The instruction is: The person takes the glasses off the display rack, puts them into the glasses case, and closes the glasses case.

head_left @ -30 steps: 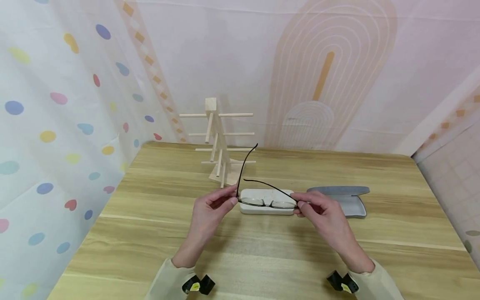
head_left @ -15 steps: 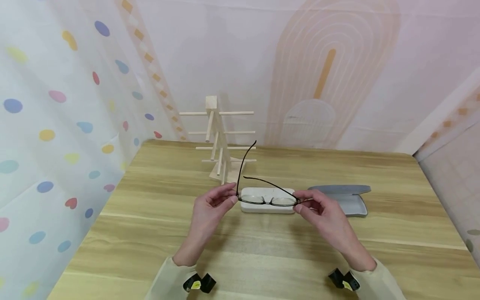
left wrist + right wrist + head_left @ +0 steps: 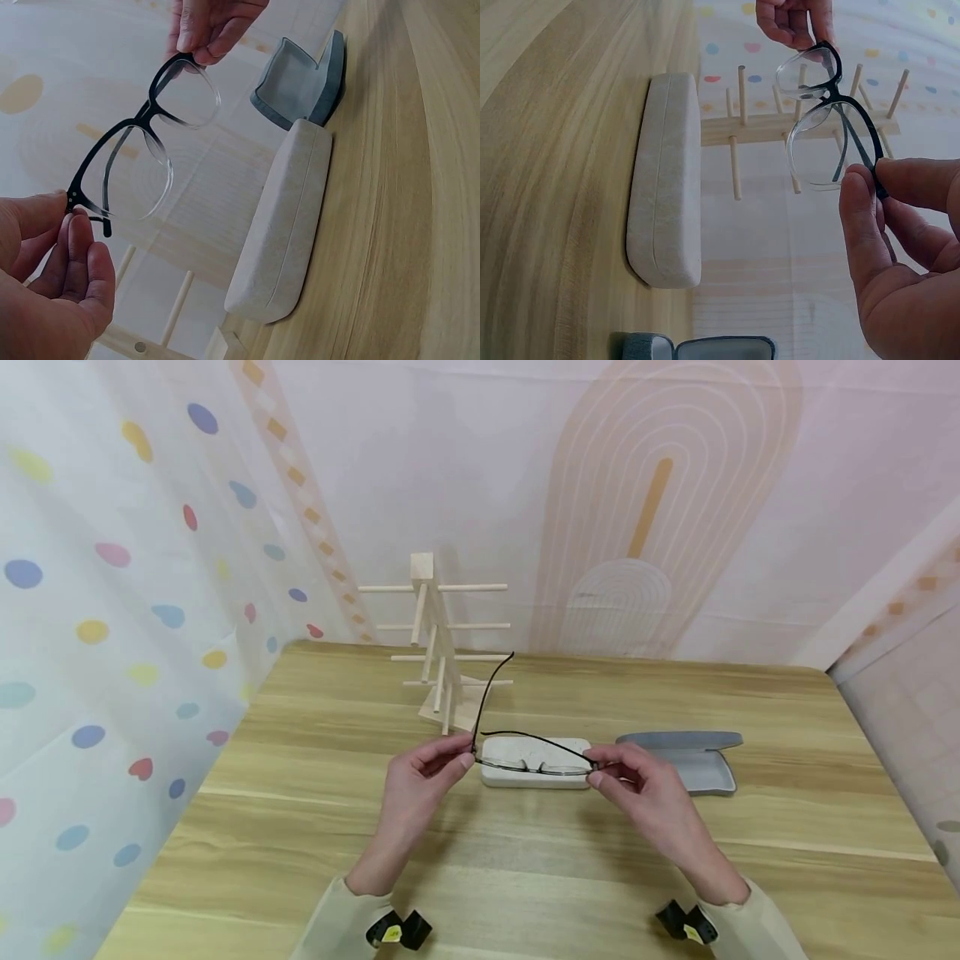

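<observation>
A pair of eyeglasses (image 3: 533, 769) with a black upper rim and clear lower rims is held in the air between both hands, temples unfolded and pointing away. My left hand (image 3: 422, 787) pinches the left hinge corner between thumb and fingers. At the opposite corner, my right hand (image 3: 643, 782) pinches the frame the same way. Just beyond the glasses lies a closed white glasses case (image 3: 281, 225), which they partly cover in the head view. To its right stands a grey glasses case (image 3: 701, 768) with its lid up, partly behind the right hand.
A wooden peg rack (image 3: 442, 643) with several dowels stands at the back left of the wooden table (image 3: 525, 877). A patterned curtain (image 3: 480, 485) hangs behind the table, and a dotted one (image 3: 150, 693) along the left side.
The glasses rise slightly, then dip and tilt: the lenses look flatter now and the temple tips sit lower in the head view. Both hands keep their hold and barely move.
</observation>
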Available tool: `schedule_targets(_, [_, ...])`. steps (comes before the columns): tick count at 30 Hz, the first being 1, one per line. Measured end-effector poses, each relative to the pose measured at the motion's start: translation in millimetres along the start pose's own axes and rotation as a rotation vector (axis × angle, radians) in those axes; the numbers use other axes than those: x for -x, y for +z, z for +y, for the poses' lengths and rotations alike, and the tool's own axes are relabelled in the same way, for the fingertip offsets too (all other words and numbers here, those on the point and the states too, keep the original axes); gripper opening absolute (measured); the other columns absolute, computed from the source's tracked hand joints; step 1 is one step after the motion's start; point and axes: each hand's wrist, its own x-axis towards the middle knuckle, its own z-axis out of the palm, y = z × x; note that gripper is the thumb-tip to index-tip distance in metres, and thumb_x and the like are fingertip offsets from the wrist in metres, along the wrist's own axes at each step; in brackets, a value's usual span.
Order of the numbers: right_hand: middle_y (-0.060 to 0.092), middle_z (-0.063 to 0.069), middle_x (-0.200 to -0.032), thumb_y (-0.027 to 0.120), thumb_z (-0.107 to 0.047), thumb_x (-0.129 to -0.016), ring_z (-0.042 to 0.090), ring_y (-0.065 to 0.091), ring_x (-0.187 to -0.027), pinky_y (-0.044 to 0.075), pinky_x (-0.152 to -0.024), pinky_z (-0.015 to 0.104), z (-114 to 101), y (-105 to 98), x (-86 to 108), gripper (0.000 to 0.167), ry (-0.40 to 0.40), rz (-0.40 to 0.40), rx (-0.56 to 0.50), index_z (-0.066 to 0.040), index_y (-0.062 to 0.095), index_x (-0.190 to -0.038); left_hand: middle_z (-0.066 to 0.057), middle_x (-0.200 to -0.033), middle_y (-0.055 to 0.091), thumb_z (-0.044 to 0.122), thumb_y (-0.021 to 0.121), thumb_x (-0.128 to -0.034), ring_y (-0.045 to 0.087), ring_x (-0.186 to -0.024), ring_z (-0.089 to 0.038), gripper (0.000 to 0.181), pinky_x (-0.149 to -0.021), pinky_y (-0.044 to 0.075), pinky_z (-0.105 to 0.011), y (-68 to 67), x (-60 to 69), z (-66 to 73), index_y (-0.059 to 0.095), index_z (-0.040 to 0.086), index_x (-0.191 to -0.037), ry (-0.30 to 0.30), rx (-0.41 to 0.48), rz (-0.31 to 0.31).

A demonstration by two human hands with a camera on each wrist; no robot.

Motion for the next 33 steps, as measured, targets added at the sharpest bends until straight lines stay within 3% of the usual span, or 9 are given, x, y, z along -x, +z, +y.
schedule_targets(9, [0.068, 0.004, -0.100, 0.074, -0.008, -0.097, 0.010, 0.066, -0.088, 0.057, -0.075, 0.021, 1.1, 0.3, 0.7, 0.021, -0.019, -0.002, 0.001, -0.007, 0.075, -0.118, -0.016, -0.116, 0.075, 0.006, 0.078, -0.0931, 0.073, -0.099, -0.016, 0.026, -0.085, 0.059, -0.024, 0.0, 1.0, -0.4, 0.075, -0.002, -0.118, 0.003, -0.013, 0.005])
schedule_targets(22, [0.066, 0.001, -0.097, 0.074, -0.012, -0.097, 0.010, 0.061, -0.079, 0.053, -0.067, 0.022, 0.9, 0.3, 1.4, 0.019, -0.040, -0.010, 0.035, -0.011, 0.076, -0.117, -0.015, -0.115, 0.075, 0.005, 0.077, -0.0933, 0.072, -0.100, -0.015, 0.026, -0.085, 0.059, -0.024, -1.3, 1.3, 0.0, 0.076, -0.001, -0.118, 0.002, -0.024, 0.006])
schedule_targets(33, [0.068, 0.000, -0.101, 0.074, -0.015, -0.098, 0.010, 0.062, -0.082, 0.054, -0.071, 0.022, -0.7, 0.5, 0.7, 0.020, -0.025, -0.009, 0.049, -0.013, 0.076, -0.117, -0.017, -0.110, 0.076, -0.002, 0.077, -0.0903, 0.072, -0.093, -0.010, 0.027, -0.082, 0.060, -0.024, -2.8, 0.1, 0.3, 0.076, -0.004, -0.117, 0.006, -0.012, -0.001])
